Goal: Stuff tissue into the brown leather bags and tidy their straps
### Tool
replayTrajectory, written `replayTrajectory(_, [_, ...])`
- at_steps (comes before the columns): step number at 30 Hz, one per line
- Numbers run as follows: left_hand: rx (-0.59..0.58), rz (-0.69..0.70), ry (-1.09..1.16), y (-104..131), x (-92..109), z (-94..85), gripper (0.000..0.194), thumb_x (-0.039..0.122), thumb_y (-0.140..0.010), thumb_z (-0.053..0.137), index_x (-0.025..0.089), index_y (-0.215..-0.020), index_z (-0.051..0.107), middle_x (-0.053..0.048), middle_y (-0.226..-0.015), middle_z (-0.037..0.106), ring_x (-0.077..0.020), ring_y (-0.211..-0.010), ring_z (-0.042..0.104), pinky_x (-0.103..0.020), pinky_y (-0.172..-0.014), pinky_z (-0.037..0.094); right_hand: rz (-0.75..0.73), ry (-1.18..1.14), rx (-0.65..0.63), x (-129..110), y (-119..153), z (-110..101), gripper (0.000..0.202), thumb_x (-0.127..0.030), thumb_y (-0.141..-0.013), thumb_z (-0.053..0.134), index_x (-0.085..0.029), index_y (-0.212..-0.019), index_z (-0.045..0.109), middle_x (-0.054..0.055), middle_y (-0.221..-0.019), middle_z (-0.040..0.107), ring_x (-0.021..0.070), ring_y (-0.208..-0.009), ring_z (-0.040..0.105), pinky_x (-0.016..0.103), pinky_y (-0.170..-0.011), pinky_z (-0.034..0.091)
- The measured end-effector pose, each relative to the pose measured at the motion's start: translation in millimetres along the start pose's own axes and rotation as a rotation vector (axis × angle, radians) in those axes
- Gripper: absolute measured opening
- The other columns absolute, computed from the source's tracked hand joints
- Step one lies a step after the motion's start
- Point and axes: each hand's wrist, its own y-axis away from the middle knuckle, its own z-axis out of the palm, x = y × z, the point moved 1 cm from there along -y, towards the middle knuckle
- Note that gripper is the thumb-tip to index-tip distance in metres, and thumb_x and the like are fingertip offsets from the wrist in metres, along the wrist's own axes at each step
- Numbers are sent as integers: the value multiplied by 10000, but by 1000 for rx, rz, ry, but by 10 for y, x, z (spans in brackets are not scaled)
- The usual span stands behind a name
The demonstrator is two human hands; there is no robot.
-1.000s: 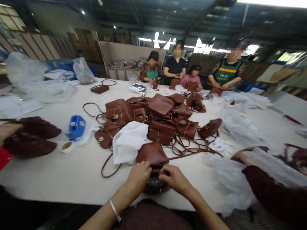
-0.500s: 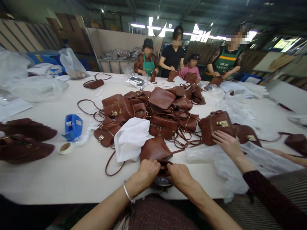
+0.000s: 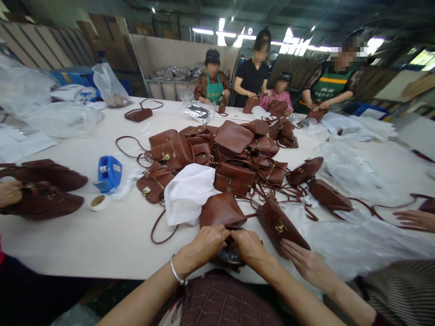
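At the table's front edge, a brown leather handbag [image 3: 231, 227] is between my two hands. My left hand [image 3: 209, 242] pinches one side of its opening, the fingers closed on the leather. Opposite it, my right hand [image 3: 250, 244] grips the other side, close to the left. Something shiny like clear plastic [image 3: 231, 257] shows below my fingers; the inside is mostly hidden. Directly behind lies a smooth brown leather panel [image 3: 222, 209]; whether it belongs to the same bag I cannot tell. A white cloth-like sheet [image 3: 188, 192] lies beside it.
A pile of brown handbags [image 3: 234, 136] fills the table's middle. Left are a blue tape dispenser [image 3: 109, 174] and a tape roll [image 3: 99, 202]. On my right, a co-worker's hand [image 3: 306, 262] touches a clasped handbag [image 3: 282, 224], near plastic bags [image 3: 370, 240]. Several people work across the table.
My hands have drawn slightly closer together on the handbag. The right-hand co-worker's clasped bag has swung nearer to me. Another person's hand has appeared at the far left on a bag.
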Motion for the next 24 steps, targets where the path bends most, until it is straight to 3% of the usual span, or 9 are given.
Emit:
replayTrajectory(2, [61, 52, 31, 37, 56, -6, 274, 306, -917, 572, 220, -1174, 536, -56, -1085, 640, -197, -945, 622, -292, -799, 492, -12, -29, -1, 13, -49, 51, 250, -228, -873, 477, -207, -1011, 684, 118, -999, 743, 267, -930, 694, 304, -744, 453])
replayTrajectory(5, [78, 101, -38, 69, 93, 95, 550, 561, -777, 675, 193, -1161, 535, -75, -1073, 647, -250, -954, 603, -358, -807, 484, -42, -80, -25, 76, -50, -2, 226, -213, -830, 535, -205, -1000, 683, 95, -978, 745, 244, -920, 688, 285, -752, 461])
replayTrajectory(7, [74, 75, -135, 67, 79, 214, 464, 527, -786, 684, 179, -1069, 569, -75, -1006, 670, -262, -907, 612, -379, -774, 478, -133, -218, -43, 149, 18, -132, 363, -211, -752, 639, -223, -1115, 644, 49, -986, 739, 207, -902, 680, 253, -754, 472])
replayTrajectory(9, [92, 23, -227, 58, 60, 312, 243, 384, -860, 646, 178, -975, 586, -64, -935, 681, -254, -867, 620, -377, -745, 471, -236, -420, 22, 260, 134, -302, 548, -209, -708, 697, -254, -1239, 572, 15, -1055, 716, 177, -937, 660, 237, -803, 479])
replayTrajectory(10, [107, 0, -261, 55, 56, 340, 163, 325, -878, 626, 180, -941, 586, -57, -901, 682, -249, -849, 621, -374, -732, 468, -263, -491, 89, 331, 201, -378, 543, -208, -718, 697, -259, -1243, 569, 13, -1083, 704, 173, -969, 647, 247, -843, 475])
replayTrajectory(12, [123, -10, -298, 56, 72, 354, 87, 267, -882, 612, 186, -896, 582, -41, -847, 678, -241, -813, 620, -367, -709, 466, -239, -488, 237, 488, 322, -464, 348, -202, -778, 658, -251, -1122, 643, 21, -1062, 700, 186, -997, 625, 292, -895, 458])
replayTrajectory(15, [152, 1, -288, 74, 138, 312, 53, 213, -883, 589, 189, -929, 579, -43, -917, 684, -227, -816, 623, -366, -713, 478, -199, -355, 321, 665, 402, -363, 101, -200, -833, 633, -228, -900, 704, 27, -899, 705, 195, -904, 626, 317, -833, 464])
replayTrajectory(20, [286, 52, -208, 78, 249, 274, 275, 214, -860, 592, 207, -1134, 565, -91, -1336, 559, -272, -1186, 536, -451, -980, 434, -237, -322, 409, 633, 294, 30, 101, -170, -868, 611, -209, -878, 704, 34, -832, 686, 182, -826, 614, 299, -765, 476])
replayTrajectory(24, [316, 108, -136, 1, 245, 337, 362, 278, -843, 641, 231, -1192, 554, -62, -1254, 631, -304, -1331, 427, -565, -1127, 288, -295, -284, 430, 541, 248, 77, 129, -145, -871, 589, -195, -837, 703, 50, -835, 675, 193, -822, 596, 315, -761, 482])
